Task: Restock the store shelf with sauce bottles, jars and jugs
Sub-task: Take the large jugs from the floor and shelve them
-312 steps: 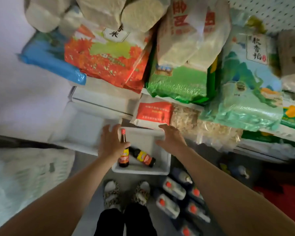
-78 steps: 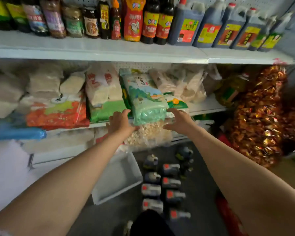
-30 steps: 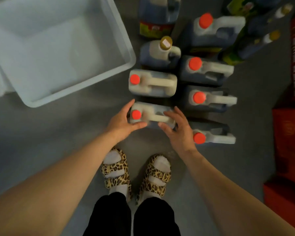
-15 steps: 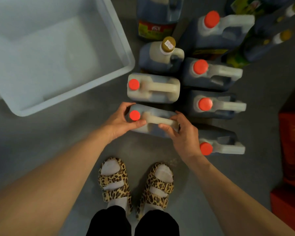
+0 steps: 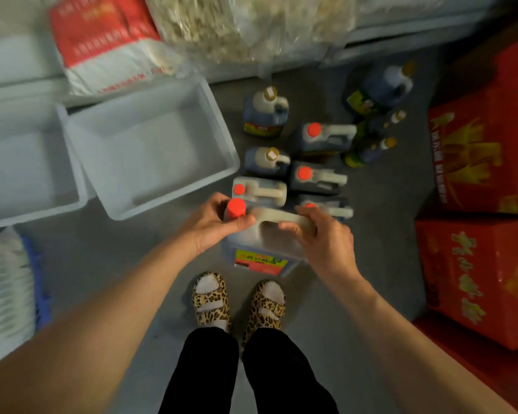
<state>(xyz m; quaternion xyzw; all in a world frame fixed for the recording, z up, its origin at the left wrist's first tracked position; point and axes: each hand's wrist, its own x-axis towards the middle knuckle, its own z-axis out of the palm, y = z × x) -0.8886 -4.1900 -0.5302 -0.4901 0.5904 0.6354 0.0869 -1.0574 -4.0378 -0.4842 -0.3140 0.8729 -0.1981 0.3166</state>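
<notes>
Bare floor (image 5: 108, 252) lies open to the left of the held jug (image 5: 260, 249); a white tub (image 5: 150, 150) blocks the way further up; more jugs (image 5: 317, 174) crowd close behind it; red boxes (image 5: 476, 234) wall off the right; two feet (image 5: 240, 300) stand just below.

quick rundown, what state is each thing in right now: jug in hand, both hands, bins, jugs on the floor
held jug: capped, upright, gripped by both hands
left hand: fingers curled round the jug's neck under the red cap
right hand: fingers curled round the jug's handle
near bin: on the floor, nothing in it
floor jugs: standing upright, capped
red boxes: stacked, closed
</notes>
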